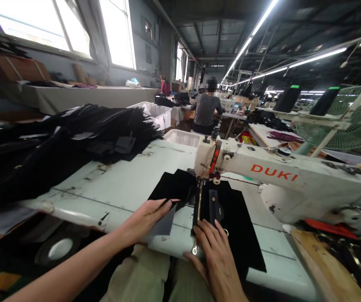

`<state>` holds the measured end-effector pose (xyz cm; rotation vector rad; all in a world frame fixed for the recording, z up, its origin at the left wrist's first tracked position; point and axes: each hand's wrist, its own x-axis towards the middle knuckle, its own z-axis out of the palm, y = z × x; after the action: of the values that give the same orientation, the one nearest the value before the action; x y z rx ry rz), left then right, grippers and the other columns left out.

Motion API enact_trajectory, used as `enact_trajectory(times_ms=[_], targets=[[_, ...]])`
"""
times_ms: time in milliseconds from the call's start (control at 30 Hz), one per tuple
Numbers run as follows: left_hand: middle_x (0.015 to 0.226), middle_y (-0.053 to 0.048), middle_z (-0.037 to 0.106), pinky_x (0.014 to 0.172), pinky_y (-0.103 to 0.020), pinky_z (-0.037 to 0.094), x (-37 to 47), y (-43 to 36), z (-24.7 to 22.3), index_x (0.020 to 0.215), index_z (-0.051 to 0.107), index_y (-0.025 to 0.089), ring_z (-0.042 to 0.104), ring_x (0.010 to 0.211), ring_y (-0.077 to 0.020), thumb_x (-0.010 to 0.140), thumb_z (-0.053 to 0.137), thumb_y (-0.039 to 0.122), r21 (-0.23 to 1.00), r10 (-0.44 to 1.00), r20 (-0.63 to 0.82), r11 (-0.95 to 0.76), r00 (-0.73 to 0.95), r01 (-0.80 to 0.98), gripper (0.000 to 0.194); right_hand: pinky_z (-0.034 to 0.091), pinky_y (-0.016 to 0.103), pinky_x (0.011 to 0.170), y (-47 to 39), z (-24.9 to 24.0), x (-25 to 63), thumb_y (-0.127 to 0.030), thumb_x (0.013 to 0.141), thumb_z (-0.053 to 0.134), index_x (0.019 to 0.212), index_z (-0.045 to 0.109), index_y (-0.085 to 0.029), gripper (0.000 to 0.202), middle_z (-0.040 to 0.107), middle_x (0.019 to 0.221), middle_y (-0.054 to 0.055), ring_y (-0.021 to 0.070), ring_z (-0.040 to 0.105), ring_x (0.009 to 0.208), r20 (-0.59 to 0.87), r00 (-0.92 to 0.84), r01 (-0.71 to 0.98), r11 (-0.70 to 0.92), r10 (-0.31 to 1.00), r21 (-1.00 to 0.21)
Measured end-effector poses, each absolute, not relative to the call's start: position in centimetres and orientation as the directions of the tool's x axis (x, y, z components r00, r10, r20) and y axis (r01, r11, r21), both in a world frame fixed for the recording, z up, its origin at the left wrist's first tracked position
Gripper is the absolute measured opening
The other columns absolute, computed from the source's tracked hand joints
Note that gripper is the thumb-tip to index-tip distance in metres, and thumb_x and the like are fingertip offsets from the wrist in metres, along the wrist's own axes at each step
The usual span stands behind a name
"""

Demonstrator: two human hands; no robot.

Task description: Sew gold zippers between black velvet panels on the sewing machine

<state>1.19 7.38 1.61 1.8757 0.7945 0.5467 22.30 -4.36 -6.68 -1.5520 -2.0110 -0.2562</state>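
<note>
Black fabric (243,222) lies on the pale table under the head of a white sewing machine (274,167). A gold-toothed zipper (200,199) runs from the needle area toward me, its metal pull (194,247) near the table's front edge. My right hand (214,251) rests on the fabric and the zipper's near end, fingers apart. My left hand (153,218) pinches the edge of the left black fabric piece (170,184), with a grey panel (164,222) hanging below it. A short dark zipper (213,201) is set in the right fabric.
A large pile of black fabric pieces (82,134) covers the left of the table. White bins (155,111) stand behind. At the right are a wooden board (328,264) with dark zippers beside it, and a green fan (359,117). A person (206,109) sits farther ahead.
</note>
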Motion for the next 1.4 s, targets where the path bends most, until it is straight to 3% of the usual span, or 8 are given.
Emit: enact_trajectory(times_ms=[67, 167, 333, 500, 633, 1133, 1233, 1400], targets=[[0.116, -0.002, 0.070, 0.102, -0.036, 0.044, 0.9, 8.3, 2.9, 0.127, 0.063, 0.015, 0.059, 0.113, -0.0293, 0.102, 0.036, 0.045, 0.911, 0.688, 0.028, -0.316, 0.725, 0.264, 0.047, 0.048, 0.043, 0.102, -4.0, -6.2, 22.9, -0.040, 0.097, 0.048, 0.110, 0.064, -0.023, 0.026, 0.069, 0.114, 0.005, 0.0237, 0.063, 0.111, 0.534, -0.144, 0.899, 0.336, 0.833, -0.281], [0.122, -0.003, 0.067, 0.102, -0.034, 0.043, 0.6, 9.0, 3.9, 0.131, 0.060, 0.016, 0.059, 0.116, -0.0264, 0.103, 0.036, 0.041, 0.885, 0.626, 0.055, -0.392, 0.778, 0.253, 0.044, 0.055, 0.029, 0.083, -3.6, -4.6, 24.6, -0.037, 0.101, 0.038, 0.097, 0.066, -0.023, 0.032, 0.071, 0.097, 0.004, 0.0184, 0.068, 0.094, 0.489, -0.080, 0.831, 0.329, 0.868, -0.448], [0.132, -0.004, 0.062, 0.108, -0.032, 0.038, 0.5, 9.4, 4.7, 0.132, 0.060, 0.019, 0.056, 0.121, -0.0226, 0.103, 0.039, 0.033, 0.803, 0.571, 0.080, -0.522, 0.817, 0.287, 0.038, 0.053, 0.016, 0.062, -3.1, -1.2, 26.9, -0.036, 0.100, 0.046, 0.092, 0.067, -0.023, 0.026, 0.072, 0.081, -0.002, 0.0127, 0.070, 0.071, 0.484, 0.060, 0.820, 0.233, 0.873, -0.522], [0.142, -0.006, 0.054, 0.114, -0.035, 0.031, 0.9, 7.1, 4.2, 0.135, 0.057, 0.019, 0.048, 0.131, -0.0220, 0.101, 0.043, 0.024, 0.614, 0.480, 0.084, -0.715, 0.873, 0.334, 0.036, 0.057, 0.024, 0.069, -3.6, -3.0, 24.2, -0.019, 0.101, 0.034, 0.089, 0.067, -0.019, 0.036, 0.071, 0.081, 0.004, 0.0168, 0.070, 0.074, 0.639, -0.260, 0.892, 0.433, 0.724, -0.128], [0.143, -0.008, 0.052, 0.118, -0.039, 0.023, 1.5, 4.6, 1.2, 0.142, 0.048, 0.019, 0.044, 0.135, -0.0214, 0.101, 0.044, 0.020, 0.368, 0.379, 0.150, -0.879, 0.913, 0.304, 0.041, 0.056, 0.033, 0.087, -4.5, -6.3, 22.1, 0.000, 0.092, 0.028, 0.108, 0.066, -0.009, 0.042, 0.072, 0.105, 0.012, 0.0239, 0.069, 0.099, 0.658, -0.376, 0.913, 0.382, 0.653, 0.144], [0.147, -0.010, 0.048, 0.116, -0.042, 0.029, 2.6, 3.7, -1.6, 0.143, 0.041, 0.012, 0.043, 0.136, -0.0235, 0.093, 0.048, 0.007, 0.279, 0.332, 0.142, -0.917, 0.932, 0.284, 0.051, 0.062, 0.032, 0.080, -4.7, -7.0, 23.9, 0.004, 0.082, 0.035, 0.107, 0.068, -0.005, 0.042, 0.073, 0.106, 0.012, 0.0260, 0.072, 0.095, 0.550, -0.565, 0.825, 0.446, 0.615, 0.348], [0.145, -0.012, 0.050, 0.115, -0.040, 0.029, 2.8, 3.6, -1.9, 0.142, 0.042, 0.010, 0.043, 0.135, -0.0233, 0.091, 0.047, 0.005, 0.288, 0.329, 0.161, -0.918, 0.931, 0.274, 0.052, 0.061, 0.032, 0.081, -4.6, -6.3, 24.0, 0.000, 0.085, 0.037, 0.108, 0.067, -0.007, 0.039, 0.073, 0.108, 0.012, 0.0267, 0.071, 0.098, 0.562, -0.565, 0.820, 0.486, 0.604, 0.303], [0.141, -0.011, 0.054, 0.112, -0.039, 0.035, 3.0, 3.9, -1.7, 0.138, 0.048, 0.010, 0.050, 0.129, -0.0234, 0.093, 0.049, 0.009, 0.334, 0.332, 0.204, -0.908, 0.921, 0.253, 0.045, 0.058, 0.029, 0.088, -4.7, -5.8, 24.3, -0.018, 0.093, 0.051, 0.110, 0.062, -0.013, 0.021, 0.072, 0.107, 0.011, 0.0206, 0.069, 0.103, 0.601, -0.341, 0.878, 0.473, 0.723, -0.072]])
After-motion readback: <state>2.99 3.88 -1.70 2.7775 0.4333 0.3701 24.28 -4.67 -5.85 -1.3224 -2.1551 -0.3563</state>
